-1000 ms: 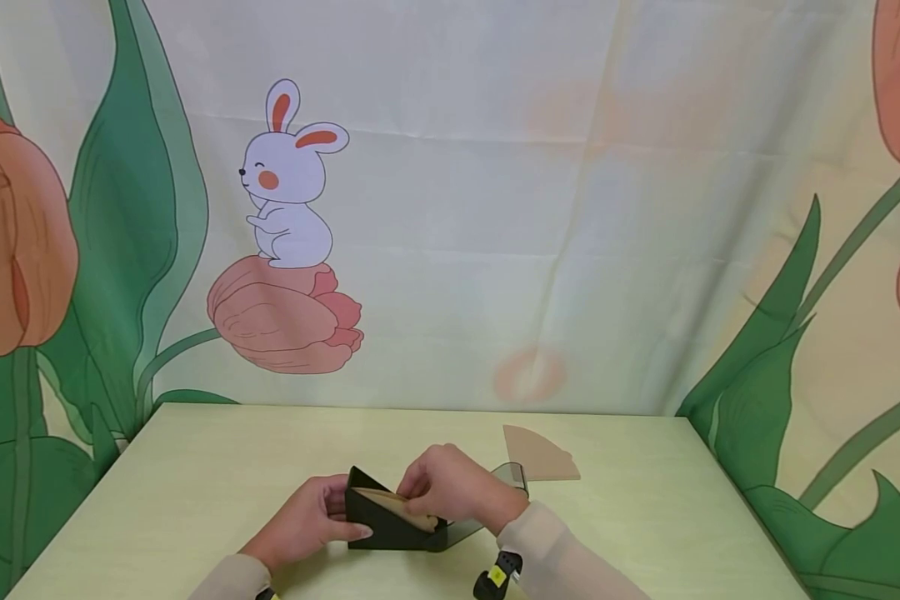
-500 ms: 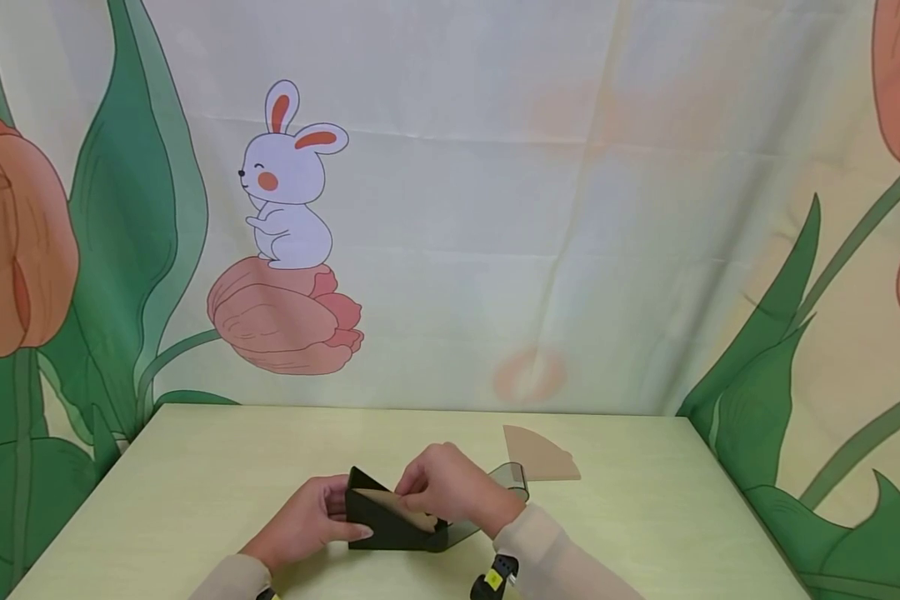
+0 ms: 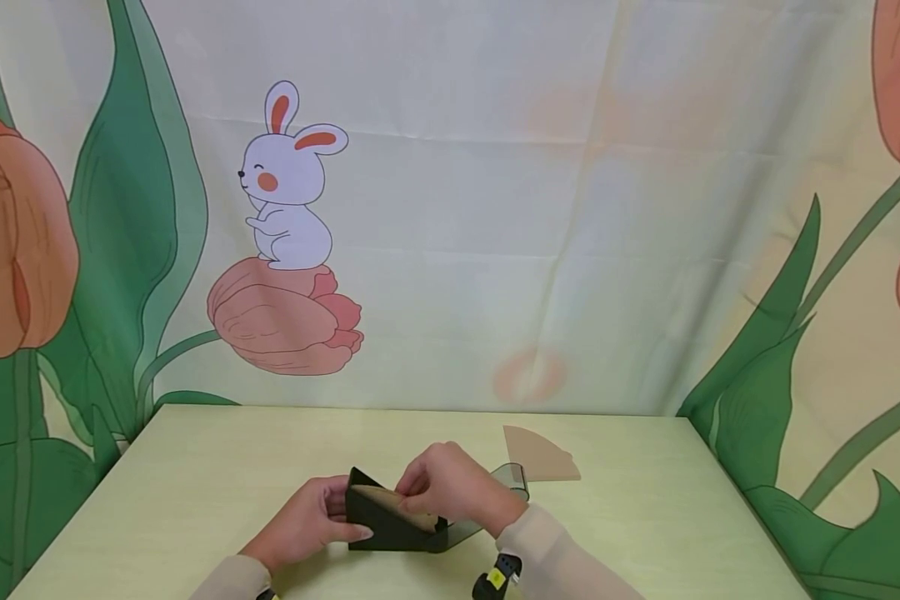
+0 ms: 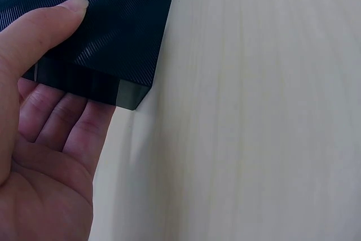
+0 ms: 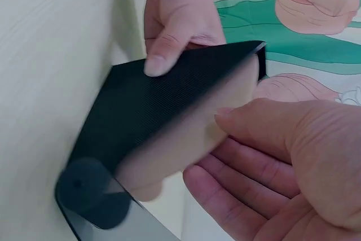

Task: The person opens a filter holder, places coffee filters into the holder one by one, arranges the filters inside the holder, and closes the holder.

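In the head view, my left hand (image 3: 311, 515) grips a dark filter-paper box (image 3: 390, 529) at its tall left end. Its thumb lies on the ribbed near face, and its fingers pass underneath and behind in the left wrist view. The clear, smoky lid (image 3: 512, 477) is swung back to the right on its hinge (image 5: 82, 187). Tan coffee filter papers (image 5: 192, 128) stand inside, their curved edge above the slanted rim. My right hand (image 3: 450, 483) pinches them between thumb and fingers in the right wrist view.
A fan-shaped tan filter paper (image 3: 542, 455) lies flat on the pale wooden table (image 3: 645, 517), behind the lid. At the table's back edge hangs a cloth (image 3: 435, 250) printed with tulips and a rabbit.
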Demonstrator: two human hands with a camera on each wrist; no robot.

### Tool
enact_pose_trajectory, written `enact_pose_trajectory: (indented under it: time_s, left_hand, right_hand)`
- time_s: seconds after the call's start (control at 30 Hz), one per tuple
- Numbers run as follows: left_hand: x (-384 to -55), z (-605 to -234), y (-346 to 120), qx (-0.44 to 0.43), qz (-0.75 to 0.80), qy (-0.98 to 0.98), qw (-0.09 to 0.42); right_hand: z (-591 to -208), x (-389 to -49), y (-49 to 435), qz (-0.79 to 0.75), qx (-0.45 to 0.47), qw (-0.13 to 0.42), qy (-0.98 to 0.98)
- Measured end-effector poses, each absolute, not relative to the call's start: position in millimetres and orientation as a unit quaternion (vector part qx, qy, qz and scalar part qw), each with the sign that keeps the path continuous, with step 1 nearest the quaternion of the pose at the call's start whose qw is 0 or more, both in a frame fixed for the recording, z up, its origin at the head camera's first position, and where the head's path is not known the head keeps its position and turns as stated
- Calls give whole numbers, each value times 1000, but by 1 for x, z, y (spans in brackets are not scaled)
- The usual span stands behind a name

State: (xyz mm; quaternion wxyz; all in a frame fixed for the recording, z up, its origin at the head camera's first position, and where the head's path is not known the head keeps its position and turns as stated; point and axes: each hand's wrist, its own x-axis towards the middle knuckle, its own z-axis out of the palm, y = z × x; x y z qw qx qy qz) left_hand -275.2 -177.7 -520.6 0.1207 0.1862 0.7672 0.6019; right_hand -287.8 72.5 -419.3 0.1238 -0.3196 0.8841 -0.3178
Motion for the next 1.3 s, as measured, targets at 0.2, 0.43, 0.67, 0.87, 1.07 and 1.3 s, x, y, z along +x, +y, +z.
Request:
enact_pose_trajectory:
  time_s: [0.2,0.43,0.67,0.87,1.07,1.3]
  left_hand:
    - [-275,-522,-178,188,606,763,122]
    - [-276,-522,-178,181,606,764,123]
    - [-276,-522,-178,178,610,761,131]
    - [-276,-521,-178,173,609,763,131]
    - [-275,-520,-178,174,607,764,130]
    - [-275,-521,-178,175,608,764,129]
  right_hand:
    - [-407,-294,86,-336,-314,107,882]
    - [-393,-305,111,-362,-294,91,880]
    - [-389,-323,144,-368,-255,70,892]
    - [-398,-340,168,-372,-216,51,901]
    - [-415,-354,189,-355,-177,26,917]
    - [-433,-367,211,-346,-124,18,930]
